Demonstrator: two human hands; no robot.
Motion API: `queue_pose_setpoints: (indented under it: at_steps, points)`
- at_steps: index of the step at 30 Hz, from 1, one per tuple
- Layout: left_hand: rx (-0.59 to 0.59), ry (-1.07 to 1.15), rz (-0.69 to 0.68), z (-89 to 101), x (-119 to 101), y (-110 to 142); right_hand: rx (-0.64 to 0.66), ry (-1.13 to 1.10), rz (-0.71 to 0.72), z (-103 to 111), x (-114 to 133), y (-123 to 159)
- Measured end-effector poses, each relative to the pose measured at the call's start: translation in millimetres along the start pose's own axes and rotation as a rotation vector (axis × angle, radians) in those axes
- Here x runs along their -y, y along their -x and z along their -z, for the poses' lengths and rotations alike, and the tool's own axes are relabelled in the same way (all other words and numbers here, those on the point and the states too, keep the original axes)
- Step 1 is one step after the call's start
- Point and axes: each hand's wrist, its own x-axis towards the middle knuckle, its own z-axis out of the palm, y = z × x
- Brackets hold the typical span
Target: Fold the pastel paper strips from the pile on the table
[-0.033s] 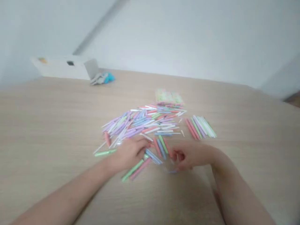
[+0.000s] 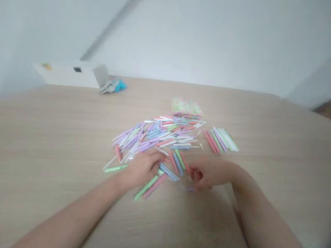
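Here, on the table [image 2: 64,117], a messy coloured stick pile [image 2: 155,136] is spread on the far side. The left hand [image 2: 142,168] and right hand [image 2: 216,172] are curled; any grip cannot be told. Between them, the short stick row [image 2: 178,164] is best nudged gently.

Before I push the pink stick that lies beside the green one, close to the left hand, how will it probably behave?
The pink stick looks straight, so it is probably stiff. It is slender, so likely light. If it is round, which the blur hides, it may roll against the green stick beside it.
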Motion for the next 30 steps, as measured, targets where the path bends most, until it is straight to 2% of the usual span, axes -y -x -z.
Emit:
queue_pose_setpoints:
  at_steps: [5, 7, 10, 13, 20, 25, 30]
  points:
    - [-0.176, -0.001, 0.192, 8.1, 5.4, 2.9, -0.157, 0.271, -0.023, -15.0, 11.7, -10.2]
    - [-0.267, 0.043, 0.268, 8.7, 11.7, 1.0, -0.178, 0.281, -0.004, -17.1, 10.3, -12.2]
    - [-0.337, 0.152, 0.354, 9.4, 18.5, -2.4, -0.193, 0.242, 0.03, -16.7, 7.4, -14.7]
    - [-0.356, 0.204, 0.393, 10.9, 19.3, -4.5, -0.27, 0.245, 0.047, -15.8, 6.2, -19.2]
    - [-0.389, 0.284, 0.391, 5.3, 24.9, -4.8, -0.52, 0.197, 0.096, -18.9, 2.4, -33.1]
    - [-0.395, 0.329, 0.376, 0.5, 31.3, -4.7, -0.584, 0.162, 0.08, -20.9, 0.1, -38.7]
    - [-0.371, 0.278, 0.398, 3.8, 26.4, -4.9, -0.644, 0.143, 0.05, -20.1, 7.6, -35.6]
